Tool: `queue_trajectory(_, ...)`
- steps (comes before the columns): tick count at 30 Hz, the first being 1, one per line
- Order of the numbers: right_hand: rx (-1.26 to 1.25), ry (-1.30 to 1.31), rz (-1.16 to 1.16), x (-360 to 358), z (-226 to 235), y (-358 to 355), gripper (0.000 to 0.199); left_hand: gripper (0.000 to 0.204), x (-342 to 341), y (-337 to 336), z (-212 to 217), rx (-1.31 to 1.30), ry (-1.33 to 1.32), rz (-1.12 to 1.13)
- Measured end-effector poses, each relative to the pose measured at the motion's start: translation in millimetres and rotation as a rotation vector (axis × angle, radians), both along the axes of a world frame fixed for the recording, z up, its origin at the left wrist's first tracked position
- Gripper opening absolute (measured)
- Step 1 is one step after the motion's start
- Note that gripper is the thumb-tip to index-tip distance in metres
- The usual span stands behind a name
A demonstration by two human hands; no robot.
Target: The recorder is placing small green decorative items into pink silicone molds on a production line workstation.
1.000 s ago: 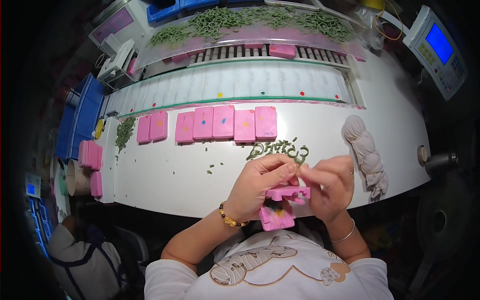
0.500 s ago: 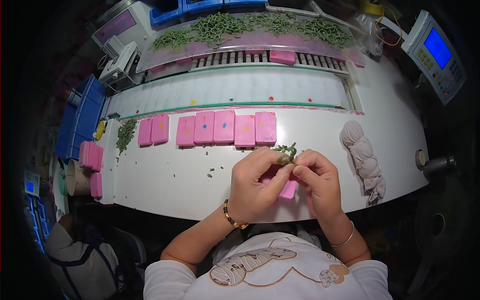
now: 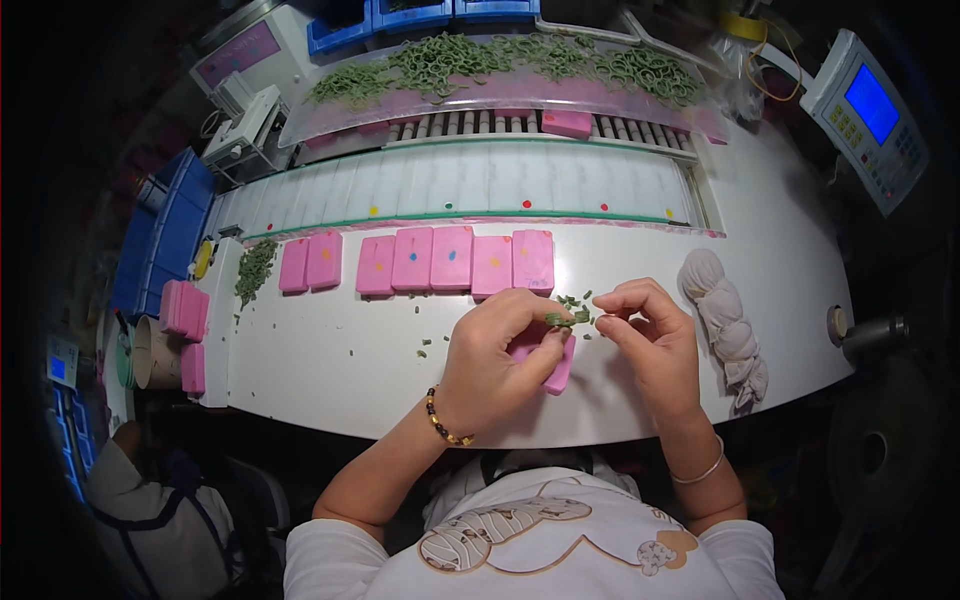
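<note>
Between the thumb and fingers of my left hand (image 3: 500,345) is a small green wax piece (image 3: 572,318). Just to its right, my right hand (image 3: 655,340) has its thumb and forefinger tips slightly apart, with nothing clearly visible between them. Under my left hand lies a pink rubber mold block (image 3: 560,374), partly covered by the fingers. Small green wax bits (image 3: 570,300) are scattered on the white table just beyond the fingertips. Several pink mold blocks (image 3: 452,262) with coloured dots stand in a row further back.
A clear tray (image 3: 490,92) of green wax rings sits above a roller conveyor (image 3: 470,122). In front of it runs a row of white plates (image 3: 420,180). A twisted cloth (image 3: 725,325) lies right; a blue-screened control panel (image 3: 870,115) stands beyond. Green scraps (image 3: 255,270) are piled left.
My right hand has pulled away to the right from the green wax piece, which stays in my left hand. More loose green bits lie by the fingertips. The white plates have shifted slightly left.
</note>
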State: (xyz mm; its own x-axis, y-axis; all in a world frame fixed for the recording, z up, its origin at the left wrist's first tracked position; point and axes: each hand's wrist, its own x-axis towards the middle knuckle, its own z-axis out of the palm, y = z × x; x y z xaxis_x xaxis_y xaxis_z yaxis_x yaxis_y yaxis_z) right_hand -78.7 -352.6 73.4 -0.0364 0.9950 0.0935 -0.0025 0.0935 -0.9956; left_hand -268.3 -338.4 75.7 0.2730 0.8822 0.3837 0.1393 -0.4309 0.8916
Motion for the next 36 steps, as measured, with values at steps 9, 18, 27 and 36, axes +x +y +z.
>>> queue_trajectory(9,0.037,-0.005,0.097,-12,7,-2,0.021,0.014,-1,-1,3,-0.107,0.026,-0.067)
queue_trajectory(18,-0.532,0.663,0.111,-8,-6,5,0.015,0.015,-3,4,5,-0.632,-0.131,-0.174)
queue_trajectory(27,-0.439,0.568,0.090,-11,-5,2,0.015,0.017,-1,4,4,-0.682,-0.210,-0.227)
queue_trajectory(36,-0.305,0.379,-0.017,-16,4,0,0.028,0.013,-2,8,6,-0.529,-0.161,-0.062)
